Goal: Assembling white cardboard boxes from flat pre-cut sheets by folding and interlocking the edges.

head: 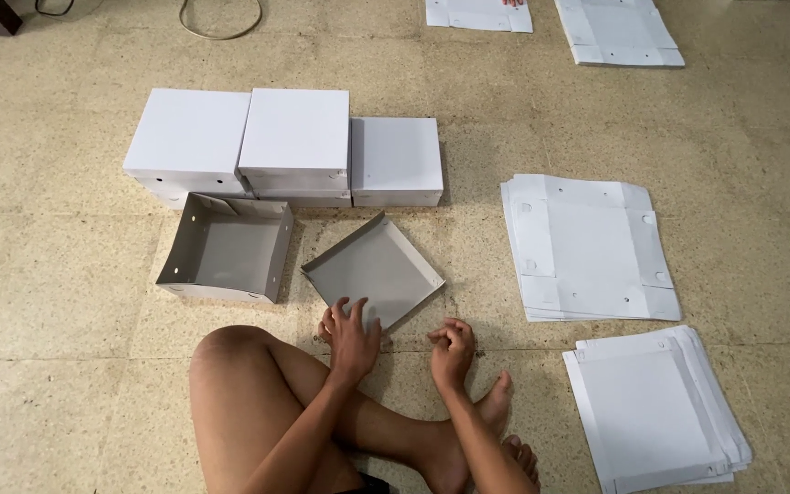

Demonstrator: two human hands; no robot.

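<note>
Hands first: our left hand (351, 337) sits at lower centre of the frame with its fingers spread wide, the tips resting on the near edge of a shallow grey tray (374, 271) that lies tilted at an angle on the tiled floor (66, 348). Our right hand (453, 348) is just right of it, fingers curled in narrow and holding nothing that we can make out, close to the tray's near corner but apart from it. Left of the tray stands a deeper open box (227, 259), grey inside, with small holes in its walls. Behind both, in the upper left of the frame, three closed white boxes (295, 131) stand side by side, touching. At centre right lies a stack of flat white sheets (589, 247), cut and creased, and a second stack (656, 407) sits at lower right. More flat sheets (619, 32) lie along the top edge. Our crossed legs (258, 402) fill the bottom of the frame.
</note>
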